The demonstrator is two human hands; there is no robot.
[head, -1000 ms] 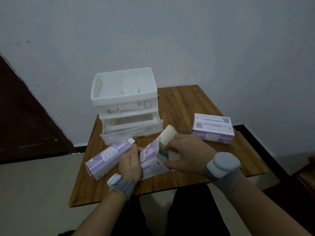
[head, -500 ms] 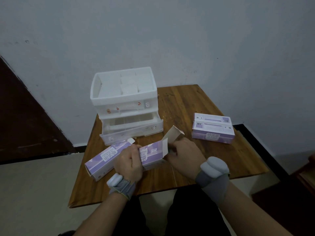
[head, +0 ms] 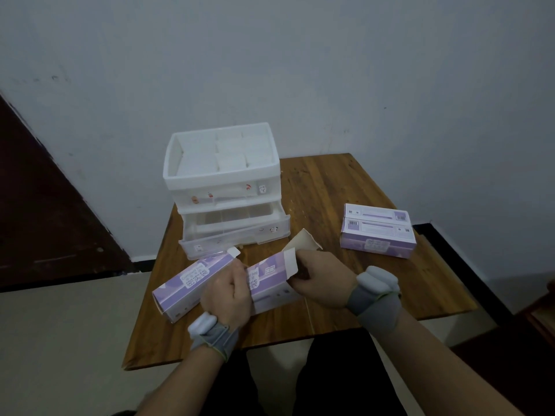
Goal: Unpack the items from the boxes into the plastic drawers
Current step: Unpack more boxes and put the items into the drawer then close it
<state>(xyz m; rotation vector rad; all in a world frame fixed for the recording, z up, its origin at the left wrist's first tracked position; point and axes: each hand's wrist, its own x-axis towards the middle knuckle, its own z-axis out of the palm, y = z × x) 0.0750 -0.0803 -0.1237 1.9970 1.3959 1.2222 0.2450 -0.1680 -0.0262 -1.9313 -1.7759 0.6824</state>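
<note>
My left hand grips the middle of a purple box held just above the table's front. At the box's right end the flaps stand open, and my right hand has its fingers closed at that opening; what they pinch is hidden. A second purple box lies on the table to the left, its end flap up. Behind stands the white plastic drawer unit; its lower drawer is pulled out, and the top tray holds white packets.
Two more purple boxes lie side by side at the right of the wooden table. The wall is close behind the drawer unit. My dark-clothed legs are under the table's front edge.
The held box has tilted from steeply upright to nearly level. My right hand slid from its side to the open right end, and the end flap has swung further out.
</note>
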